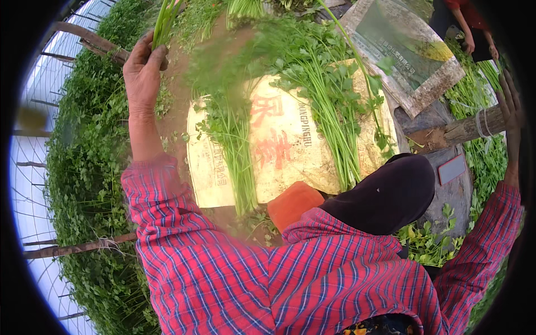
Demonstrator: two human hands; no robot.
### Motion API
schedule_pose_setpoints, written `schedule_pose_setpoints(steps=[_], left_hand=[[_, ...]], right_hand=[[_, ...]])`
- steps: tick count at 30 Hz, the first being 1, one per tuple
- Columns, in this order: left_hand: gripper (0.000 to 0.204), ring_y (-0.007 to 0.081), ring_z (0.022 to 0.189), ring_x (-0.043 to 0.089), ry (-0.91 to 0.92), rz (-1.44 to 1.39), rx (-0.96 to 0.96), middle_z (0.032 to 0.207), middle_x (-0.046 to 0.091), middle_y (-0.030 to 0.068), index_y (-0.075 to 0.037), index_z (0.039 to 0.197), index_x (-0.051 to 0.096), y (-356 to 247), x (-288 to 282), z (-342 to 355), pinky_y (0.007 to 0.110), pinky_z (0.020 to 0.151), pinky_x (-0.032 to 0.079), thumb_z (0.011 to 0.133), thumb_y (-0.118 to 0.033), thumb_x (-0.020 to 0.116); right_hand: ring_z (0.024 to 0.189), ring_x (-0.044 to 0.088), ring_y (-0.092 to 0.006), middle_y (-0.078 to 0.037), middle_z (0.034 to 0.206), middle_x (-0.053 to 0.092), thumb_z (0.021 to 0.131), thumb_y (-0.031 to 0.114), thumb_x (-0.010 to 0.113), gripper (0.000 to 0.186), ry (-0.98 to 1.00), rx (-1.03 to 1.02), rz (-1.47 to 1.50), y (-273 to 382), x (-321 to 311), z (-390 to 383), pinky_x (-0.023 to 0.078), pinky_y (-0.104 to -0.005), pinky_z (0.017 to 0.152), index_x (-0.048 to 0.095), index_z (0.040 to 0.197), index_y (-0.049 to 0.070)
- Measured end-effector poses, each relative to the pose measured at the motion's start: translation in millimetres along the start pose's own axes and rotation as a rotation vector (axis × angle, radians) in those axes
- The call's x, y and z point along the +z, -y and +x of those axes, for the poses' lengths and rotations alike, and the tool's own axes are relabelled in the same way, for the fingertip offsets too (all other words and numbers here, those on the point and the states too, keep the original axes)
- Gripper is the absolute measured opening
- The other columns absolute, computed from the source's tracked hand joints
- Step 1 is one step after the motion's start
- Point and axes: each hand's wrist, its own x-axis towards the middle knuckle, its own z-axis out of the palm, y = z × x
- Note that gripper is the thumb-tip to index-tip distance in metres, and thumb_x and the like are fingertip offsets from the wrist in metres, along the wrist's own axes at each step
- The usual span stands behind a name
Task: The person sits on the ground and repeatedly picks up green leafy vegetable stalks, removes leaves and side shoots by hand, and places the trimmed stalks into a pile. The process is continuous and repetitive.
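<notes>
My left hand (144, 70) is raised at the upper left, its fingers closed round a bunch of green celery stalks (166, 22); the tops run out of view. Far out at the right rim, my right hand (509, 106) has its fingers stretched out beside a wooden pole (472, 131), with nothing visible in it. In front of me a flattened yellow sack (279, 173) with red print lies on the ground. Two piles of celery rest on it, a left pile (237, 162) and a right pile (335, 134). Some leaves above the left pile are blurred.
A dirty printed sack (357, 28) lies beyond at the upper right, near another person (469, 28). A phone (451, 170) lies right of my dark-trousered knee (391, 190). Dense green plants (95, 167) line the left, by a wooden pole (78, 248) and plastic sheeting (30, 184).
</notes>
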Motion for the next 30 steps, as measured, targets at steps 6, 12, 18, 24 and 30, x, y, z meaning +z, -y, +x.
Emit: schedule_pose_setpoints(steps=[6,12,18,24,30], left_hand=[[0.045,0.0106,0.051,0.048,-0.205,0.040,-1.026,0.073,0.054,0.0055,0.002,0.121,0.048,148,-22,-244,0.024,0.041,0.038,0.077,-0.005,0.054],[0.045,0.0123,0.043,0.046,-0.157,0.098,-1.309,0.062,0.054,0.0055,-0.001,0.120,0.049,191,16,-431,0.027,0.037,0.037,0.075,0.001,0.051],[0.035,0.0205,0.064,0.060,0.074,0.268,-1.092,0.079,0.063,0.0164,0.008,0.107,0.055,152,2,-449,0.030,0.057,0.048,0.076,-0.001,0.044],[0.041,0.0270,0.083,0.061,0.565,0.655,-1.219,0.095,0.061,0.0223,0.012,0.112,0.049,172,104,-409,0.033,0.073,0.048,0.078,-0.009,0.054],[0.042,0.0275,0.092,0.058,0.552,0.685,-0.830,0.103,0.059,0.0227,0.011,0.115,0.048,198,205,-256,0.033,0.080,0.046,0.079,-0.010,0.053]], right_hand=[[0.121,0.043,-0.0246,-0.015,0.132,0.042,0.092,0.033,0.046,0.051,-0.604,0.444,-0.295,-92,-17,-55,0.035,-0.0353,0.098,0.037,0.133,0.005],[0.119,0.043,-0.0282,-0.017,0.130,0.043,0.090,0.037,0.048,0.055,-0.746,0.690,-0.319,-118,-66,-153,0.035,-0.0384,0.096,0.037,0.133,0.005],[0.088,0.057,-0.0191,-0.010,0.101,0.056,0.087,0.024,0.053,0.042,-0.917,0.567,-0.263,-99,-69,-225,0.047,-0.0330,0.075,0.044,0.122,0.002],[0.070,0.061,-0.0188,-0.010,0.087,0.059,0.086,0.021,0.054,0.035,-1.197,0.637,-0.270,-77,-85,-311,0.052,-0.0329,0.058,0.047,0.113,0.001],[0.058,0.057,-0.0143,-0.006,0.079,0.059,0.080,0.016,0.056,0.036,-1.525,0.582,-0.460,-63,-131,-475,0.047,-0.0272,0.048,0.050,0.111,-0.001]])
